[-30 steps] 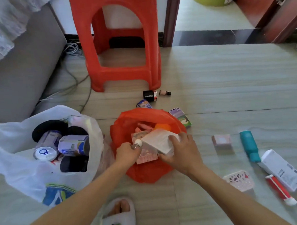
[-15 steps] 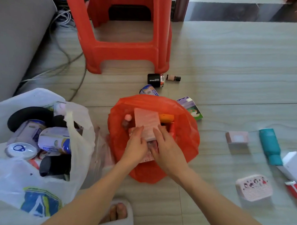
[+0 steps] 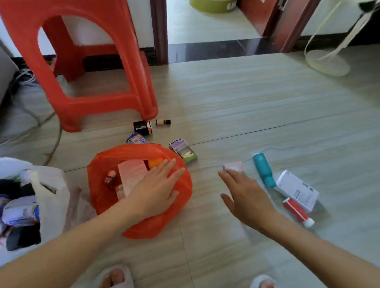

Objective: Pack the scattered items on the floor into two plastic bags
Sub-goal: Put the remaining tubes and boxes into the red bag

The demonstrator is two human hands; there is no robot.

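While the left hand [image 3: 155, 192] lies flat with straight fingers on the near-right rim of the red bag [image 3: 184, 194], grasping nothing, the right hand [image 3: 245, 197] reaches out with fingers spread and released, tips just at the small pink box [image 3: 234, 166] on the floor [image 3: 250, 107]

Red bag sits between the white bag [image 3: 51, 195] (looks full: cans, dark items) and the loose stuff. It holds a pink carton [image 3: 132, 174] and small bits

Loose on the right: teal bottle [image 3: 263, 170], white box [image 3: 297, 191], red tube [image 3: 297, 212]. Beyond the bag: green-purple box [image 3: 183, 152], black battery [image 3: 141, 126], tiny vial [image 3: 163, 122], a can [image 3: 136, 139] mostly hidden by the rim

Likely step: pick up the pink box. Advice:
- pinch it across the short sides, thumb one side, fingers the other; it's low and flat so a top-down grab could slip
- use the left hand to hold the mouth open, not just press it
- drop it beside the carton, flat, to leave room
- take the teal bottle next, it's closest
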